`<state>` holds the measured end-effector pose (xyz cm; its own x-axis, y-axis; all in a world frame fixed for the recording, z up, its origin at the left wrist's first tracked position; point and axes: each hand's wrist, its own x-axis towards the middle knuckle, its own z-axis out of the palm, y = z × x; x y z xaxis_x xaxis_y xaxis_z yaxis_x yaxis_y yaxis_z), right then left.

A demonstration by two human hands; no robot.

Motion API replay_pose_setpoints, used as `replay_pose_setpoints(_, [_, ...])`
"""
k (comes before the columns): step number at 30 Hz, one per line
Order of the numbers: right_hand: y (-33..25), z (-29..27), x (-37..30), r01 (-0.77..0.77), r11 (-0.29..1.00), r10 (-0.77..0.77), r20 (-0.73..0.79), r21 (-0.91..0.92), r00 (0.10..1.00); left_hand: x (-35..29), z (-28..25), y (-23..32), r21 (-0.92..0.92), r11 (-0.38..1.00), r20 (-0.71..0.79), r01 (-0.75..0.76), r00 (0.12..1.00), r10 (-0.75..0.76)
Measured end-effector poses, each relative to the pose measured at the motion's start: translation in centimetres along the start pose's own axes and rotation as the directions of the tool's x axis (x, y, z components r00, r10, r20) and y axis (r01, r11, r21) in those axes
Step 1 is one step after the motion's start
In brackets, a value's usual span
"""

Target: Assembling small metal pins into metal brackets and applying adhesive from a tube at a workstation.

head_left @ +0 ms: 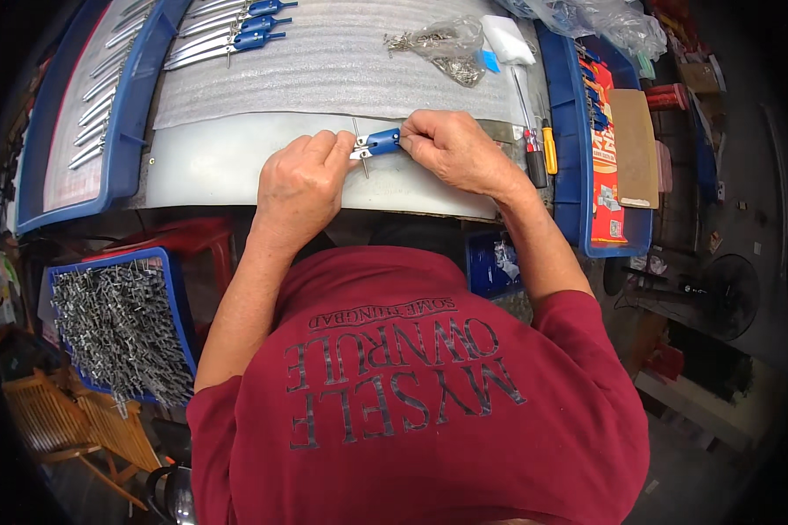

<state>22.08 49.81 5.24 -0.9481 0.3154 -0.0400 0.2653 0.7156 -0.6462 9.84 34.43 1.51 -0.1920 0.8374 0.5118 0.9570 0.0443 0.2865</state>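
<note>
A tool-like piece with a blue cylindrical body [382, 142], silver jaws and a thin crosswise pin is held level over the pale work board [228, 157]. My left hand [305, 175] is closed round its silver end, and the rest of that end is hidden inside the fist. At the blue end, my right hand [460, 150] pinches with thumb and forefinger. Whether a small part sits between those fingertips is too small to make out. Several finished-looking pieces of the same kind [252, 40] lie on the foam sheet [324, 74] at the far left.
Blue trays stand left [130, 149] and right [569, 175]. A clear bag of small metal parts [455, 61] lies at the back, with screwdrivers, one yellow-handled [549, 150], on the right. Below left, a blue crate [179, 306] holds many grey metal parts [123, 328].
</note>
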Motion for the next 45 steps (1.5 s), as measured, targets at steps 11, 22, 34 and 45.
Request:
replay_pose_setpoints(11, [-0.9, 0.2, 0.1, -0.096, 0.995, 0.095, -0.027, -0.026, 0.995, -0.1, 0.0, 0.0, 0.002, 1.0, 0.002, -0.003, 1.0, 0.003])
replay_pose_setpoints(22, [-0.2, 0.7, -0.2, -0.034, 0.999, 0.034, -0.087, 0.002, 0.996, 0.0, 0.1, 0.0, -0.003, 1.0, 0.006, 0.001, 1.0, -0.001])
replay_pose_setpoints(34, [-0.1, 1.1, -0.3, -0.137, 0.987, 0.144, -0.085, 0.089, 0.986, 0.0, 0.1, 0.0, 0.015, 1.0, 0.021, 0.012, 1.0, -0.012])
replay_pose_setpoints(45, [-0.5, 0.5, 0.2, -0.137, 0.986, 0.139, -0.018, 0.094, 0.99, -0.1, 0.1, 0.0, 0.026, 1.0, 0.024, 0.015, 1.0, -0.015])
